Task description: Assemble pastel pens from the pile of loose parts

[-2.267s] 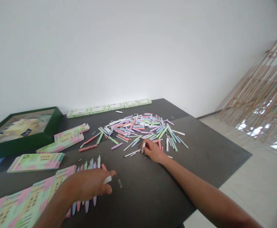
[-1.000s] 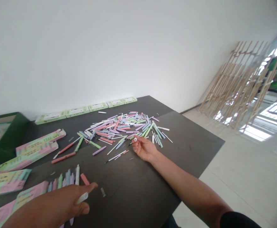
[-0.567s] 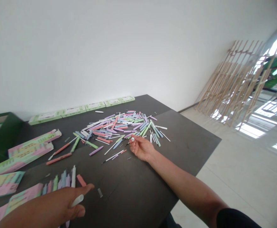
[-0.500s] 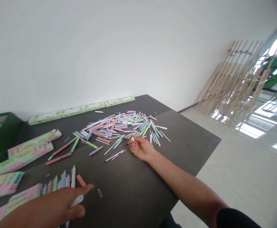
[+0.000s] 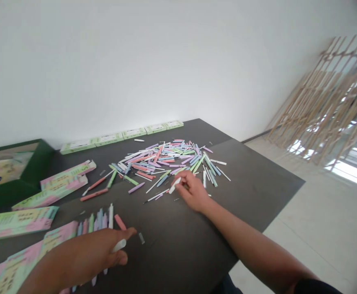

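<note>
The left hand (image 5: 83,255) is holding a smooth white plastic pen part (image 5: 119,245) in a narrow grip, while the right hand (image 5: 193,192) is pinching a slim white plastic piece (image 5: 175,185) (matte black worktop (image 5: 251,183) beneath) beside a heap of pastel pen parts (image 5: 166,161).

black tabletop (image 5: 251,188) gives the right hand (image 5: 193,192) room rightward; the pen pile (image 5: 166,161) blocks the way ahead

A black numeral 5 is printed on the flat pink-and-green cardboard box (image 5: 19,222) below the dark green tray (image 5: 13,192); its smaller print is too blurred to read.
</note>
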Available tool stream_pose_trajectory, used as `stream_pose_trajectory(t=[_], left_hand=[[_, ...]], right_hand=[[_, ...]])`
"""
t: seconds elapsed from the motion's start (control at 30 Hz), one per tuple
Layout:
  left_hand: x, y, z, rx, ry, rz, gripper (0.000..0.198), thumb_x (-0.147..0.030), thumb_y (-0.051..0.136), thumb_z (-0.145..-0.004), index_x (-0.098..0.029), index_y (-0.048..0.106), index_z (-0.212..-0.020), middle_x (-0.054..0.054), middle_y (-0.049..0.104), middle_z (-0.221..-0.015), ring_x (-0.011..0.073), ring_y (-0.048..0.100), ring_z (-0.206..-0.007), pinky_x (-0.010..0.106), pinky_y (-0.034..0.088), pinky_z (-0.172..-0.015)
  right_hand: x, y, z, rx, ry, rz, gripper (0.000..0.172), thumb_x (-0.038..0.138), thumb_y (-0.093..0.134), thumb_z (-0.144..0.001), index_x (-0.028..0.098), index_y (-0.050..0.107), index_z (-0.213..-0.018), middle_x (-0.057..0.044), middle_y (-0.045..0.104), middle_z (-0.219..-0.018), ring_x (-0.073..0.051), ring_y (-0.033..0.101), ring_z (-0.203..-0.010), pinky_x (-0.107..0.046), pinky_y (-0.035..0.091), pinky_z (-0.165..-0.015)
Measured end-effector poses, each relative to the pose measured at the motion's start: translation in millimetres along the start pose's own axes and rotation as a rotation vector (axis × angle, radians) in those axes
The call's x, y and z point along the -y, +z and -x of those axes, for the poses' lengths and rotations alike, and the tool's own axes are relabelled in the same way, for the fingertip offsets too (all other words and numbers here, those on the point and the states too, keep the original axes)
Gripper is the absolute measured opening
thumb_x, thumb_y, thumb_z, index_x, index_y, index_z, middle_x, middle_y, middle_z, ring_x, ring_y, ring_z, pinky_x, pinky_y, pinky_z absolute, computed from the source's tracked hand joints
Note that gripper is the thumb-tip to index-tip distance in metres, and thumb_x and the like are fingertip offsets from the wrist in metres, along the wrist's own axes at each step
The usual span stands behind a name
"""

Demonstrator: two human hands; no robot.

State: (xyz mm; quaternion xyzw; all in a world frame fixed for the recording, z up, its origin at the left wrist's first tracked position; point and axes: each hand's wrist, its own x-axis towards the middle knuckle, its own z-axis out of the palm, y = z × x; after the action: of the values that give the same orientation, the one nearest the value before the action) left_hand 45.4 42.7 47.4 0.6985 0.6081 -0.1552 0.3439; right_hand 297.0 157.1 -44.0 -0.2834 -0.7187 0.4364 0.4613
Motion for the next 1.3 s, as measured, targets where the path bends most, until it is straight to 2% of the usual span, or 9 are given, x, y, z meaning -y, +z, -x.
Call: stream_pose_trajectory(t=[0.1,0.17,0.27,0.4,0.53,0.73,0.83,1.03,1.3], left_hand=[[-8,-3.9,4,0.000,-0.005,-0.017,0.055,-0.034,0.050,-0.076,-0.029,0.051,-0.131,0.003,0.070,-0.106,0.0249,0.066,-0.088,0.030,0.049,-0.074],[-10,-5.4,7,0.000,-0.016,-0.035,0.056,-0.035,0.050,-0.076,-0.028,0.051,-0.131,0.005,0.066,-0.114,0.0263,0.063,-0.096,0.032,0.048,-0.079],[-11,-6.4,9,0.007,-0.028,-0.060,0.057,-0.038,0.050,-0.077,-0.028,0.048,-0.133,0.007,0.064,-0.118,0.0285,0.061,-0.101,0.037,0.045,-0.085],[-10,-6.8,10,-0.012,-0.024,-0.074,0.057,-0.039,0.051,-0.077,-0.028,0.048,-0.133,0.008,0.064,-0.118,0.0296,0.061,-0.102,0.038,0.046,-0.083],[-9,-7.2,10,-0.006,-0.013,-0.050,0.058,-0.038,0.050,-0.078,-0.027,0.046,-0.135,0.008,0.063,-0.120,0.0288,0.060,-0.102,0.038,0.046,-0.084],[-8,-7.5,10,-0.022,-0.045,-0.058,0.058,-0.039,0.051,-0.077,-0.028,0.048,-0.133,0.009,0.059,-0.126,0.0313,0.057,-0.108,0.041,0.044,-0.088],[-10,-7.5,10,-0.013,-0.066,-0.065,0.058,-0.041,0.051,-0.076,-0.029,0.049,-0.133,0.009,0.061,-0.124,0.0316,0.058,-0.106,0.040,0.045,-0.085],[-8,-3.4,9,-0.055,-0.054,-0.019,0.056,-0.035,0.052,-0.074,-0.032,0.053,-0.129,0.004,0.069,-0.106,0.0271,0.066,-0.088,0.032,0.049,-0.071],[8,7.2,0,-0.037,-0.039,-0.016,0.056,-0.035,0.051,-0.074,-0.029,0.053,-0.130,0.004,0.065,-0.118,0.0304,0.061,-0.102,0.036,0.049,-0.082]], right_hand=[[5,11,8,0.336,-0.172,0.387,0.014,0.020,0.052,-0.082,0.022,0.057,-0.095,-0.006,0.060,-0.085,-0.020,0.052,-0.080,-0.033,0.039,-0.078],[6,16,7,0.433,-0.219,0.517,0.013,0.019,0.049,-0.084,0.021,0.056,-0.094,-0.007,0.059,-0.080,-0.021,0.051,-0.079,-0.034,0.038,-0.077],[5,19,3,0.381,-0.212,0.603,0.016,0.021,0.043,-0.088,0.020,0.054,-0.099,-0.008,0.059,-0.083,-0.021,0.050,-0.081,-0.033,0.036,-0.076],[6,17,0,0.438,-0.161,0.631,0.012,0.021,0.046,-0.087,0.020,0.055,-0.094,-0.006,0.058,-0.078,-0.020,0.050,-0.075,-0.030,0.035,-0.071],[10,9,-3,0.253,-0.091,0.595,0.014,0.022,0.044,-0.088,0.021,0.055,-0.097,-0.005,0.060,-0.079,-0.019,0.052,-0.076,-0.030,0.034,-0.070],[-5,-10,-16,-0.039,0.146,0.037,0.009,0.028,0.053,-0.084,0.022,0.054,-0.089,0.002,0.062,-0.064,-0.014,0.055,-0.058,-0.026,0.039,-0.059],[-16,-22,-20,-0.171,0.289,-0.329,0.019,0.037,0.058,-0.081,0.020,0.052,-0.078,0.002,0.062,-0.060,-0.011,0.050,-0.047,-0.022,0.037,-0.049],[-17,-33,-17,0.021,0.473,-0.990,0.015,0.031,0.057,-0.082,0.018,0.051,-0.077,0.005,0.053,-0.052,-0.008,0.042,-0.042,-0.020,0.034,-0.045],[-12,-25,-13,0.201,0.438,-1.158,0.020,0.037,0.050,-0.086,0.019,0.048,-0.079,0.006,0.045,-0.051,-0.008,0.037,-0.041,-0.020,0.031,-0.044]])
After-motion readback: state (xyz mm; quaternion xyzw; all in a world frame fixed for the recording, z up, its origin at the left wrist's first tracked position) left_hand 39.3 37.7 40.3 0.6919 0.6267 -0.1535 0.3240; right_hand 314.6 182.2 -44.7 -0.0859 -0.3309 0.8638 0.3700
